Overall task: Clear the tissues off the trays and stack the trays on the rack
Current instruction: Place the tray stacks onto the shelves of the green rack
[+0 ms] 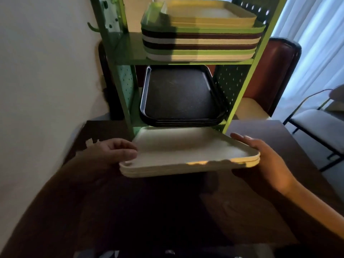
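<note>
A small stack of cream trays (186,146) is held level just in front of the green rack (240,101), its far edge at the lowest shelf. My left hand (115,150) grips the stack's near left corner with the thumb on top. My right hand (264,155) holds the right edge, fingers stretched along the rim. No tissue is visible on the top tray. On the middle shelf lies a stack of black trays (178,94). The upper shelf carries a tall stack of green, brown, white and yellow trays (201,40).
A dark wooden table (242,211) lies under the held trays, against a white wall (46,81) on the left. Behind the rack stands a brown padded seat (270,71). A grey chair with black legs (316,123) is at the right, by a curtain.
</note>
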{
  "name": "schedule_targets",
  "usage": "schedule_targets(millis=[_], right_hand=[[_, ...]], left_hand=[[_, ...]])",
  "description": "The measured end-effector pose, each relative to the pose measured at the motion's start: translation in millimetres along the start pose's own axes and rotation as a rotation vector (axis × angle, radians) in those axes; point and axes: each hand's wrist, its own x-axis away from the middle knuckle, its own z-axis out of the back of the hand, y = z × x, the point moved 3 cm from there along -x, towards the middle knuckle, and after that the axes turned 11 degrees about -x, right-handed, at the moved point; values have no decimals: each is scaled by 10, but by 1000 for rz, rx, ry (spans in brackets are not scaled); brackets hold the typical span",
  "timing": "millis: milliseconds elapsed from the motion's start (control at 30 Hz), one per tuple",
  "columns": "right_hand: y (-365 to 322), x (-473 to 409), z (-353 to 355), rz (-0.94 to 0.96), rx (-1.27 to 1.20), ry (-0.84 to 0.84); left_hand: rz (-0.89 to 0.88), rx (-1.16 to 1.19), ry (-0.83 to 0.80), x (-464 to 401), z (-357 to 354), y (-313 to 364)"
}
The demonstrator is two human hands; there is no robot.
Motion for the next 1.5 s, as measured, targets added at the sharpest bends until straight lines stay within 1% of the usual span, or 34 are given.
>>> schedule_targets(millis=[67,100,167,200,267,333,367,400,433,467,533,667,733,833,933,1067,1100,1133,1167,1200,1233,1333,1433,1500], right_hand=[[188,-24,98,-52,-24,6],[294,-36,132,-89,-36,-14],[491,-95,184,-163,-43,20],[577,-131,198,-162,-10,56],[749,-211,209,-180,63,63],[910,-320,309,-188,245,23],[981,-354,360,-194,339,2],[1047,-377,425,-198,431,-12],[1105,-386,460,-203,529,-31],[1149,-386,477,-189,650,-55],[1200,-375,455,-163,861,-82],[1253,-493,491,-111,1112,-67],[1212,-548,484,-128,1172,-81],[1159,-650,461,-150,1245,-81],[1114,-763,431,-169,1327,-52],[1051,-828,326,-198,1317,10],[1039,-850,302,-175,1393,-22],[1007,-884,276,-169,1445,-11],[963,-917,248,-172,1436,29],[949,-944,244,-170,1495,24],[948,-997,239,-165,1593,-15],[944,-1128,269,-189,1715,-31],[864,-1166,218,-90,1807,5],[831,-1209,199,-50,1809,15]], left_hand=[[52,-25,51,-87,-49,-219],[91,-61,57,-97,-107,-270],[126,-100,37,-137,-219,-451],[128,-127,54,-167,-257,-524],[157,-120,120,-232,-340,-658],[183,1,191,-304,-439,-815],[161,-5,237,-339,-492,-888],[109,-101,275,-375,-547,-971],[48,-249,280,-381,-635,-1017],[-13,-393,268,-375,-738,-1064],[-124,-610,196,-372,-957,-1118],[-135,-1035,82,-477,-1145,-1288],[-175,-1154,86,-529,-1189,-1310],[-207,-1200,125,-670,-1211,-1273],[-260,-1257,126,-893,-1169,-1219],[-208,-1328,50,-1186,-1048,-1109],[-193,-1323,42,-1244,-1024,-1067],[-179,-1308,39,-1300,-1005,-1025],[-168,-1290,36,-1345,-992,-991],[-160,-1277,30,-1387,-984,-963],[-155,-1272,17,-1428,-975,-945],[-146,-1289,-47,-1524,-941,-873],[-155,-1278,-45,-1575,-894,-785],[-150,-1255,-20,-1606,-885,-755]])
